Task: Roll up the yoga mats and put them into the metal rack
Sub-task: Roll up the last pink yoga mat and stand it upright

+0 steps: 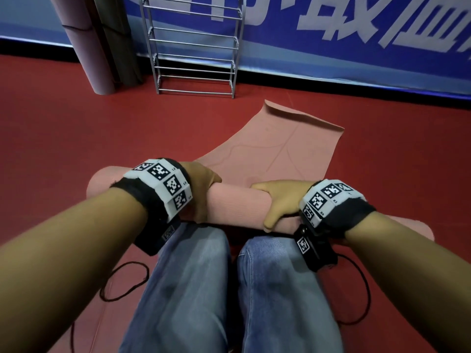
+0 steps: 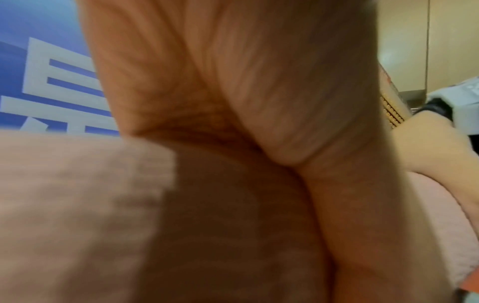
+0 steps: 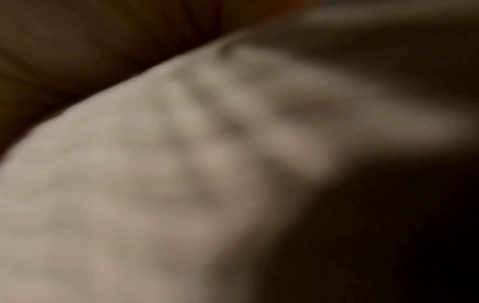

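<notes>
Crosswise, pink mat roll [image 1: 237, 205] under both hands [image 1: 244, 197]

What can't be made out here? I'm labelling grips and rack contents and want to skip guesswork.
- Left hand fingers: head view, hidden behind the mat roll.
- Right hand palm: head view, hidden by its own back; right wrist view too dark and blurred.
- Rack top: head view, cut off by the upper edge.
- Left wrist view: blurred, palm fills it.
- Rolled mats by the rack: tops cut off.
</notes>
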The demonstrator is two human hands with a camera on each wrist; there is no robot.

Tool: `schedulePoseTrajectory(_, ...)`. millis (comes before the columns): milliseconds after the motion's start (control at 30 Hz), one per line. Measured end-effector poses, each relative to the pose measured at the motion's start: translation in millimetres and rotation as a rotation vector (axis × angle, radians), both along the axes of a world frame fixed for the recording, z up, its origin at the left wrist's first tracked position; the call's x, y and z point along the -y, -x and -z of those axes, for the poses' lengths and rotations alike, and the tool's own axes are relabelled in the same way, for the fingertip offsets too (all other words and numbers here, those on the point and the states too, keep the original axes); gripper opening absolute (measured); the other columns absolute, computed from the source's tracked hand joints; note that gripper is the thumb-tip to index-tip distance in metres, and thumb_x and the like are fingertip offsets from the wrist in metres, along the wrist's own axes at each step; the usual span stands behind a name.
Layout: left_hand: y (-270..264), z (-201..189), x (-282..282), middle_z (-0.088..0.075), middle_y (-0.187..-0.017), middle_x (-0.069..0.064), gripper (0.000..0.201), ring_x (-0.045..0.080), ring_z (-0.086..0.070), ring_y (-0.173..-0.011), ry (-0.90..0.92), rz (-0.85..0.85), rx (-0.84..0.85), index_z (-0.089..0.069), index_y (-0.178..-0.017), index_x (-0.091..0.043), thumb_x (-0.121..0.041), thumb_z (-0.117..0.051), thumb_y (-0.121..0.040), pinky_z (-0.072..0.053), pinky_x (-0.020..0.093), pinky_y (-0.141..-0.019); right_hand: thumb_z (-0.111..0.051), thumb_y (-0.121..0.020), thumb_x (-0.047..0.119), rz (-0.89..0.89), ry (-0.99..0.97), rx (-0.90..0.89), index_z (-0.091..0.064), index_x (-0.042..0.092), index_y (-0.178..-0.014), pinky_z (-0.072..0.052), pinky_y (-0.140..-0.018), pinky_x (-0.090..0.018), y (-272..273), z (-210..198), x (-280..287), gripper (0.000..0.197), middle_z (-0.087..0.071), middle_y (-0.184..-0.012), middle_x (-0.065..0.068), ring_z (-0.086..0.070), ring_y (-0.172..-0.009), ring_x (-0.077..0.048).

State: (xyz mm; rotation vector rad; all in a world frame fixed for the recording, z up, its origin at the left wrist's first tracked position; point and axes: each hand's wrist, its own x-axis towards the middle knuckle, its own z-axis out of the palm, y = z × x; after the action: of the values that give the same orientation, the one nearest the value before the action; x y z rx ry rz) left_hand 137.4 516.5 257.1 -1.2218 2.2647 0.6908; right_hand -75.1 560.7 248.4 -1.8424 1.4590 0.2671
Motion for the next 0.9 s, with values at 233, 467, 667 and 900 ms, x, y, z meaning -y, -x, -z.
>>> schedulePoseTrajectory(233,17,14,-30,-0.038,-0.139,0.002,0.11,0.027,-0.035,-0.131,0.234,0.174,0.158,-0.024,-0.144,-0.032,-0.05,-0.087,-0.056,-0.026,0.06,-0.105,-0.086,-0.06,0.021,0.126,-0.124,0.103,-0.052,0.022,-0.115,-0.047,-0.086,-0.032,5,31,-16,0.065,-0.061,-0.101,0.003,-0.057,-0.099,-0.015)
schedulePoseTrajectory(467,24,22,-27,-0.048,-0.129,0.002,0.101,0.025,-0.045,-0.122,0.217,0.119,0.148,-0.032,-0.136,-0.028,-0.051,-0.088,-0.055,-0.035,0.053,-0.096,-0.089,-0.062,0.039,0.041,-0.005,-0.03,-0.037,0.03,-0.129,-0.043,-0.094,-0.035,3,22,-12,0.085,-0.052,-0.117,0.006,-0.05,-0.108,-0.018)
schedulePoseTrajectory(667,30,25,-17,-0.058,-0.121,0.001,0.085,0.022,-0.056,-0.111,0.154,0.075,0.117,-0.042,-0.125,-0.027,-0.05,-0.087,-0.058,-0.037,0.035,-0.079,-0.092,-0.051,0.042,-0.071,0.169,-0.185,-0.027,0.024,-0.14,-0.053,-0.088,-0.042,-13,33,-20,0.111,-0.058,-0.117,-0.007,-0.059,-0.1,-0.027)
schedulePoseTrajectory(900,32,15,-18,-0.062,-0.109,-0.001,0.074,0.023,-0.06,-0.105,0.243,0.077,0.196,-0.042,-0.118,-0.024,-0.053,-0.083,-0.063,-0.038,0.045,-0.087,-0.086,-0.058,0.024,-0.065,0.269,-0.142,-0.03,0.033,-0.14,-0.051,-0.08,-0.034,-7,24,-17,0.1,-0.062,-0.104,-0.003,-0.059,-0.092,-0.024)
